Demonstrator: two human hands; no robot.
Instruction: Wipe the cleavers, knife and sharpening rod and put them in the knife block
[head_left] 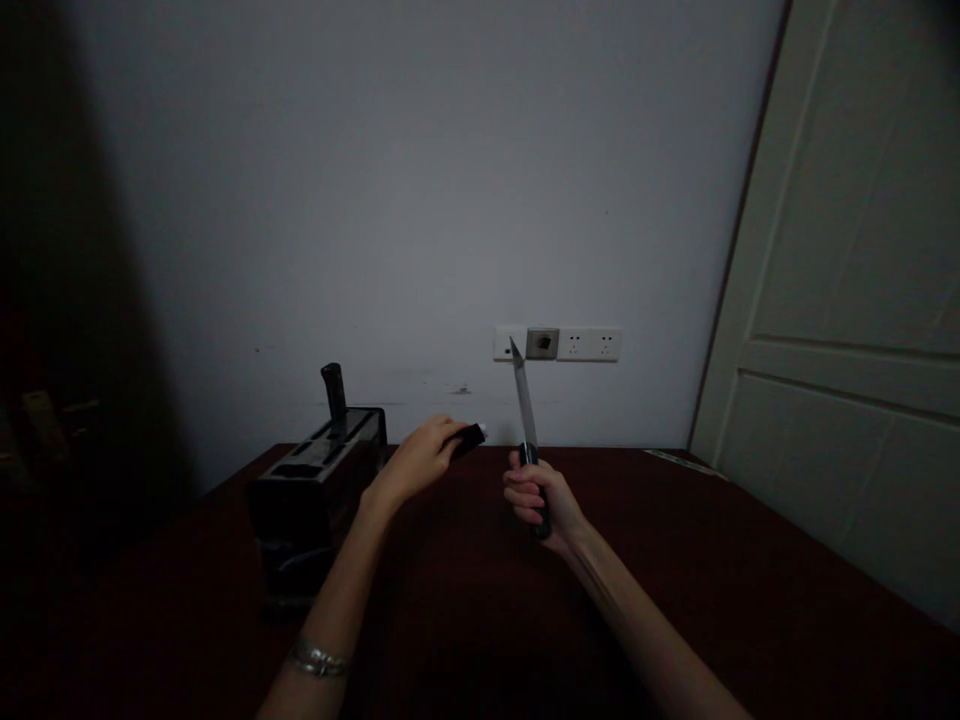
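My right hand [541, 497] is wrapped round the black handle of a knife [526, 405]; its narrow blade points up and slightly left. In my left hand [421, 455], fingers pinch a small black object [468, 440] with a pale end, its kind too dark to make out. That object is apart from the blade, to its left. A dark knife block [289, 540] with slots in its top stands left of my left forearm. One black-handled tool [334, 392] sticks up out of the block.
Everything rests on a dark red-brown table [480, 620] against a pale wall [420, 200]. Wall sockets [590, 345] sit behind the knife. A white panelled door [847, 330] is at the right. A flat patterned strip [684, 463] lies near the table's back right.
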